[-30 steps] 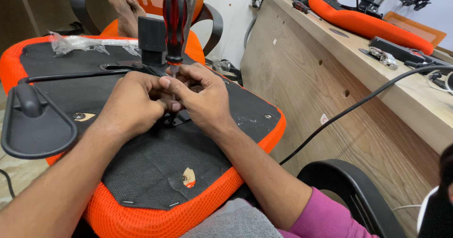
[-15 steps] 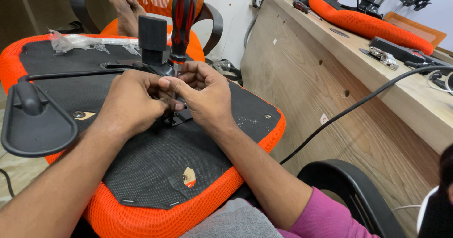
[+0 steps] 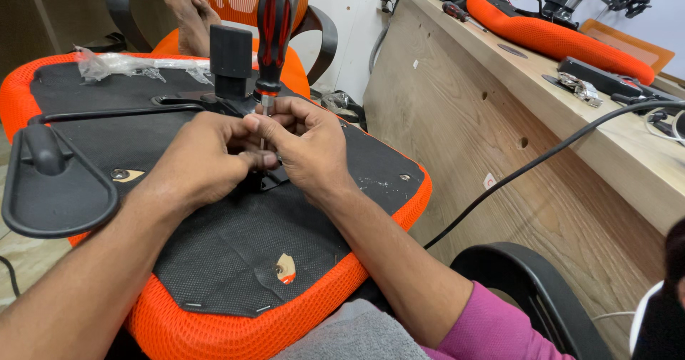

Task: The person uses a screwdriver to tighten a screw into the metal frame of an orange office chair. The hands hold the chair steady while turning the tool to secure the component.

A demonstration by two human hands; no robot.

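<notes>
Nearest, the upturned orange seat (image 3: 214,331) lay across the lap, underside up for access. Centrally, the left hand (image 3: 196,164) and right hand (image 3: 307,149) pinched the screwdriver (image 3: 273,28) shaft, fingers closed, steadying it upright. Beyond, another person's foot (image 3: 187,10) rested on a chair.

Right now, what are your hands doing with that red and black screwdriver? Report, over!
Left hand and right hand pinched together on the shaft of the upright screwdriver. Tip hidden, over upturned orange chair seat. Nothing blocking.

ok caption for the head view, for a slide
Both hands, left hand and right hand, pinch the shaft of an upright red-and-black-handled screwdriver over an upturned orange mesh chair seat.
</notes>
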